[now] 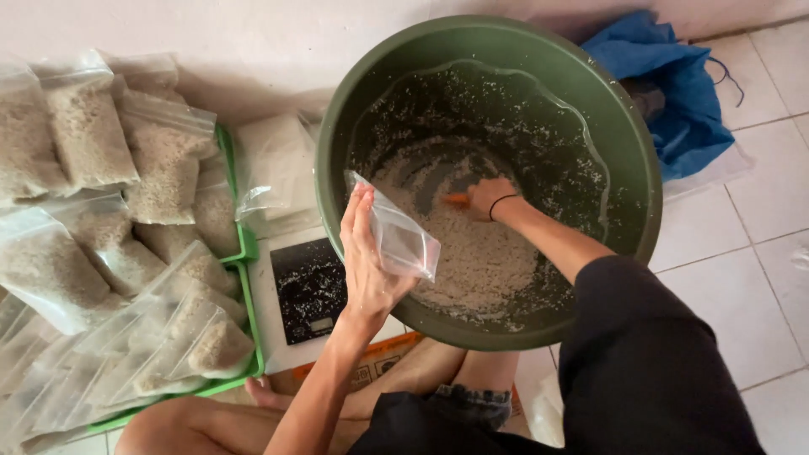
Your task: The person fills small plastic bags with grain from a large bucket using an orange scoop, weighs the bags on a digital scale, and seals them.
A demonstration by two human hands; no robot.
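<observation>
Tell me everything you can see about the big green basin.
The green basin is round, deep and looks like plastic, dark olive in colour. It stands on the tiled floor beside a scale, tilted a little toward the person. White grains lie heaped at its bottom and cling to its inner wall. The right hand reaches inside with an orange tool. The left hand holds a clear bag over its near rim.

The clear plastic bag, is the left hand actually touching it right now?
Touching. The head view shows the left hand gripping the clear plastic bag by its edge, fingers pressed against the plastic, above the green basin.
</observation>
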